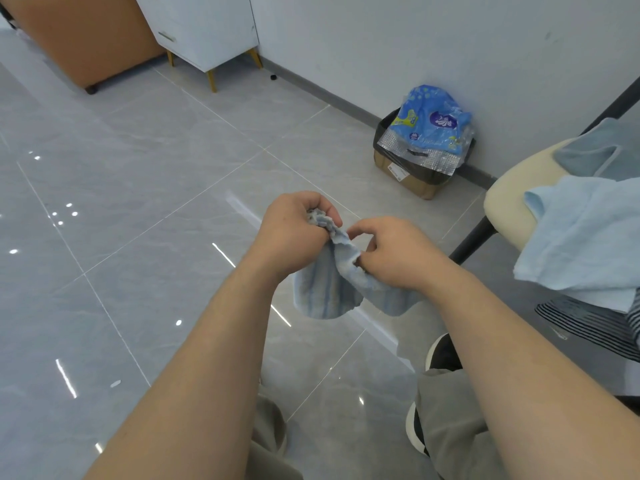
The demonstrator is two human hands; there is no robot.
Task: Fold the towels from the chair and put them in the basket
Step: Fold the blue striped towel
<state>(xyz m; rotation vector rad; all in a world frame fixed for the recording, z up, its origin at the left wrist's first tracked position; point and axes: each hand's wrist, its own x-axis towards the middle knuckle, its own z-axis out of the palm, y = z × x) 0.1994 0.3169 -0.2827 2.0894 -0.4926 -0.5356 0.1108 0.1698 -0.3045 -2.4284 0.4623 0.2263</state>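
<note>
A glossy grey tiled floor (138, 168) shows bright glints below a pale wall (415, 36) with a dark baseboard (329, 93). At top left, a white drawer cabinet (204, 26) on slim gold legs (211, 81) stands just beside an orange-brown unit (86, 36). Against the wall, a cardboard box (412, 178) lined with a black bag (381, 133) holds a crumpled blue plastic wrapper (433, 119) rising above its rim. A small black object (273, 77) lies by the baseboard.

Light was bright, even and cool. Glare streaks and spots marked the glossy floor tiles (138, 168). Shadows were faint. Straight lines bowed toward the frame edges; focus was sharp throughout.
</note>
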